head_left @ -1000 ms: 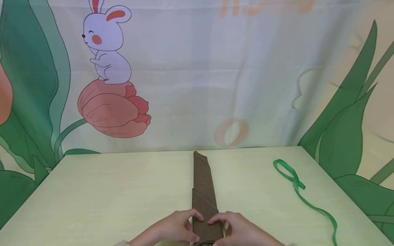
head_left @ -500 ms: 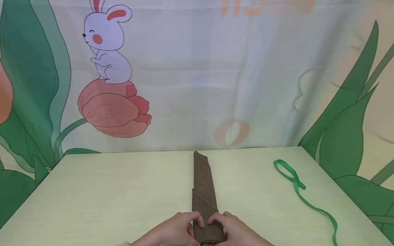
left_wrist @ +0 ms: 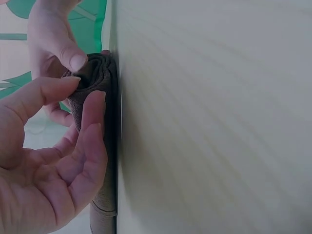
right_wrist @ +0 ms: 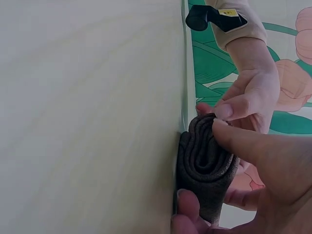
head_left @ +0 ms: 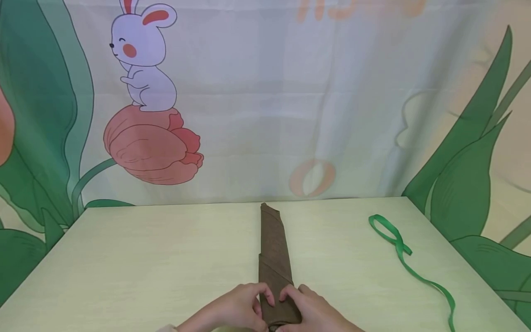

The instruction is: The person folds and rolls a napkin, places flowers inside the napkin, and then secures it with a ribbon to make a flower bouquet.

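Observation:
A long brown cloth (head_left: pixel 274 258), folded into a narrow strip, lies lengthwise on the table and tapers toward the back edge. Its near end is rolled up; the coiled layers of the roll (right_wrist: pixel 204 151) show in the right wrist view. On the left side my left hand (head_left: pixel 242 305) grips the roll, fingers bent over its top and thumb at the near end. My right hand (head_left: pixel 317 310) holds the other side the same way. Both thumbs meet close together at the coil, as the left wrist view shows with the roll's end (left_wrist: pixel 100 68).
A green ribbon (head_left: pixel 423 276), looped at its far end, trails along the right of the pale table (head_left: pixel 166 249). Behind the table hangs a curtain (head_left: pixel 257 115) printed with a rabbit, flowers and leaves.
Both hands stay on the cloth's near end. My right hand has shifted slightly left, and the thumbs have moved at the roll. The far part of the cloth and the ribbon lie as before.

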`<move>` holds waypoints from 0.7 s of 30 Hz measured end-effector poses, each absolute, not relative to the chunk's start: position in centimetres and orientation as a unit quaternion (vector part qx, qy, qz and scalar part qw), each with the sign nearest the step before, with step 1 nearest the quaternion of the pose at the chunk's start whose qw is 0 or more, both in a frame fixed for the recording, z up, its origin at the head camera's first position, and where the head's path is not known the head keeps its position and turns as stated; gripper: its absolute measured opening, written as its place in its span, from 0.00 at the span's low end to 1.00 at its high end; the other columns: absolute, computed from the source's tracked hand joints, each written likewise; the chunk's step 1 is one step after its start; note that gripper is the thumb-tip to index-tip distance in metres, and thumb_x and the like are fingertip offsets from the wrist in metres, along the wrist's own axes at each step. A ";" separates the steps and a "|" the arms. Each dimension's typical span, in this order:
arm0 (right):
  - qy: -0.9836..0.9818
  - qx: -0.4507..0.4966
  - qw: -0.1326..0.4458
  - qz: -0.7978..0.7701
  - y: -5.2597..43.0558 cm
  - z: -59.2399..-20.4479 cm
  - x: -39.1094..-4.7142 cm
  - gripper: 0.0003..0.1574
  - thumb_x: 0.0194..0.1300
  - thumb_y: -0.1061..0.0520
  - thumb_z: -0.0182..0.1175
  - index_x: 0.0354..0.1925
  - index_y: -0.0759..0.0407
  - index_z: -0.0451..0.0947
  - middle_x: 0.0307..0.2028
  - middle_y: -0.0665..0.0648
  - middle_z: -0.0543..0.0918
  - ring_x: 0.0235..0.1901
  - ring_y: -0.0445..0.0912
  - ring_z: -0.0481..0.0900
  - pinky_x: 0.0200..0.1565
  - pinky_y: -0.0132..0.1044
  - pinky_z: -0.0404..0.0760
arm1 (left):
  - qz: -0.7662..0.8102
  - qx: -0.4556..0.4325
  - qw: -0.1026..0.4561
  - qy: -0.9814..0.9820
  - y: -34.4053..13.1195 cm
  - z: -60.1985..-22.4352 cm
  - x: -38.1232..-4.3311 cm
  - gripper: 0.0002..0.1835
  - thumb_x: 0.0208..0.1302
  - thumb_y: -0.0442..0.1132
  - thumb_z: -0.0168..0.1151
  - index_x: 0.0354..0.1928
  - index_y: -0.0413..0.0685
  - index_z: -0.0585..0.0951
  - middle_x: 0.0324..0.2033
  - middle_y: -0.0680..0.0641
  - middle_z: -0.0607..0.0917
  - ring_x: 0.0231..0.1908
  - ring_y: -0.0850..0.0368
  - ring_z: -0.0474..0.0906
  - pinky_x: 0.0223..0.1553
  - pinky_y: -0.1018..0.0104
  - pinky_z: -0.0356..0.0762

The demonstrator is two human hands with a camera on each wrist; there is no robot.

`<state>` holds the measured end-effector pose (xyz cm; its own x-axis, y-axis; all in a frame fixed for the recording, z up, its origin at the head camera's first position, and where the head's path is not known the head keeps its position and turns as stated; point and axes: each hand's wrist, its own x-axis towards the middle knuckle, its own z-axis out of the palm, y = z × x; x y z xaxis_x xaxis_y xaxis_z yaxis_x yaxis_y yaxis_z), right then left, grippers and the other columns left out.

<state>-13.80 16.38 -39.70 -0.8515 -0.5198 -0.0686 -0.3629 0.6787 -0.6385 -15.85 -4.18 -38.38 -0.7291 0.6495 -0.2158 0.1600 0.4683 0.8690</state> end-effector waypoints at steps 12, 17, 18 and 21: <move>0.932 -0.239 0.087 -0.258 15.7 -39.5 -13.6 0.24 0.47 0.46 0.66 0.41 0.48 0.68 0.28 0.49 0.69 0.23 0.38 0.65 0.23 0.31 0.66 | 0.452 0.241 0.255 0.820 -3.7 -38.3 -15.8 0.16 0.38 0.26 0.64 0.32 0.49 0.75 0.15 0.54 0.75 0.17 0.64 0.69 0.19 0.75 0.64; 0.941 -0.241 0.061 -0.231 15.5 -39.4 -13.5 0.20 0.45 0.52 0.63 0.39 0.49 0.68 0.25 0.49 0.69 0.20 0.38 0.64 0.20 0.31 0.64 | 0.453 0.239 0.255 0.820 -3.7 -38.1 -15.8 0.15 0.39 0.27 0.64 0.31 0.49 0.76 0.16 0.53 0.77 0.18 0.64 0.71 0.21 0.74 0.66; 0.941 -0.242 0.060 -0.228 15.4 -39.4 -13.6 0.20 0.46 0.52 0.62 0.39 0.49 0.68 0.24 0.49 0.69 0.20 0.39 0.64 0.20 0.31 0.64 | 0.454 0.239 0.256 0.819 -3.7 -38.1 -15.8 0.14 0.40 0.27 0.65 0.31 0.48 0.76 0.16 0.53 0.77 0.18 0.64 0.71 0.21 0.74 0.66; 0.941 -0.244 0.066 -0.226 15.4 -39.3 -13.6 0.19 0.49 0.50 0.62 0.39 0.49 0.68 0.25 0.49 0.69 0.20 0.38 0.65 0.20 0.31 0.64 | 0.458 0.238 0.260 0.816 -3.7 -38.1 -15.8 0.14 0.40 0.27 0.64 0.31 0.48 0.76 0.15 0.53 0.77 0.18 0.64 0.72 0.22 0.74 0.67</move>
